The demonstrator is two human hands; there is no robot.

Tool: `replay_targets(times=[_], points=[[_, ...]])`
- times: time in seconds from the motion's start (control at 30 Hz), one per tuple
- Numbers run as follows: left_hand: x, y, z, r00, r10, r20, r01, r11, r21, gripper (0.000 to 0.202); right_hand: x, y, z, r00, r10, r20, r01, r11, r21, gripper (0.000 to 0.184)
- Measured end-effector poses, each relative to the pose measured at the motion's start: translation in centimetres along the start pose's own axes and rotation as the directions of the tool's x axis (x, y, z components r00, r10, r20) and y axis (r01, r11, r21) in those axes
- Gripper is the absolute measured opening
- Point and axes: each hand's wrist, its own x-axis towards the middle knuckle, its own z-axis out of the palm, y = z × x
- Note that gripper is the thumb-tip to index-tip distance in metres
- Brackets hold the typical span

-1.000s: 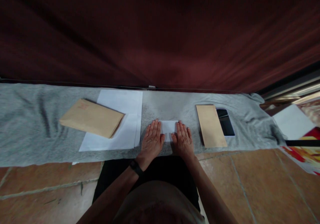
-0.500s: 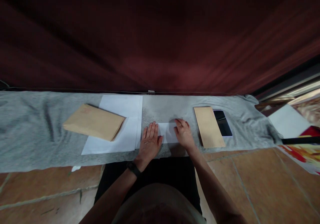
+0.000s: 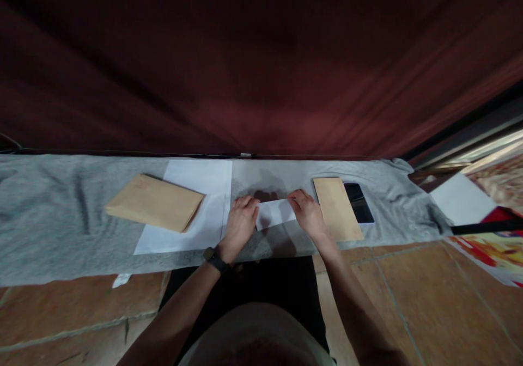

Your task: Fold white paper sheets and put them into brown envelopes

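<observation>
A white folded paper strip (image 3: 276, 214) is held up over the grey cloth, slightly tilted. My left hand (image 3: 243, 219) pinches its left end near the upper corner, and a dark watch is on that wrist. At the other end, my right hand (image 3: 306, 209) grips the upper right corner between thumb and fingers. Just left of my left hand lie white paper sheets (image 3: 200, 175), partly under a pile of brown envelopes (image 3: 155, 201). To the right of my right hand a single brown envelope (image 3: 338, 208) lies flat.
A dark-screened phone (image 3: 359, 202) lies beside the single envelope. Grey cloth (image 3: 49, 219) covers the long narrow surface, with a dark red curtain (image 3: 261, 83) behind it. At far right stand a white sheet (image 3: 463, 200) and a colourful printed item (image 3: 490, 254).
Both hands have gone from pressing on the white paper to gripping its ends. The paper has lifted off the cloth and tilted, with shadows beneath it.
</observation>
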Motion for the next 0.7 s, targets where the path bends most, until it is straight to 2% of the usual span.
replay_targets(times=[0.1,0.17,0.3,0.4,0.5,0.6,0.7], points=[[0.1,0.4,-2.0,0.991,0.061,-0.122,-0.059,0.998,0.021,0.023,-0.8,-0.7,-1.6,0.987,-0.096,-0.127,0.101,0.994,0.039,0.023],[-0.5,0.3,-2.3,0.980,0.125,-0.154,-0.120,0.992,0.039,0.023,-1.8,-0.7,-1.7,0.978,-0.135,-0.162,0.142,0.989,0.031,0.024],[-2.9,-0.3,-0.5,0.972,0.227,-0.052,-0.223,0.972,0.081,0.025,-4.8,0.4,0.4,0.981,-0.177,-0.086,0.174,0.984,-0.042,0.028],[-5.1,-0.5,1.3,0.972,0.227,0.052,-0.231,0.969,0.082,0.027,-7.4,1.4,2.5,0.980,-0.198,0.003,0.198,0.979,-0.054,0.030],[-6.6,-0.6,2.2,0.969,0.219,0.111,-0.226,0.973,0.055,0.027,-9.3,1.8,3.8,0.978,-0.204,0.038,0.204,0.979,-0.004,0.028],[-7.1,-0.5,2.2,0.972,0.198,0.125,-0.202,0.979,0.023,0.030,-9.7,1.6,4.5,0.978,-0.207,0.012,0.206,0.977,0.055,0.029],[-6.9,-0.1,1.7,0.974,0.172,0.148,-0.174,0.985,0.003,0.039,-8.6,0.9,5.4,0.983,-0.181,-0.020,0.182,0.981,0.061,0.036]])
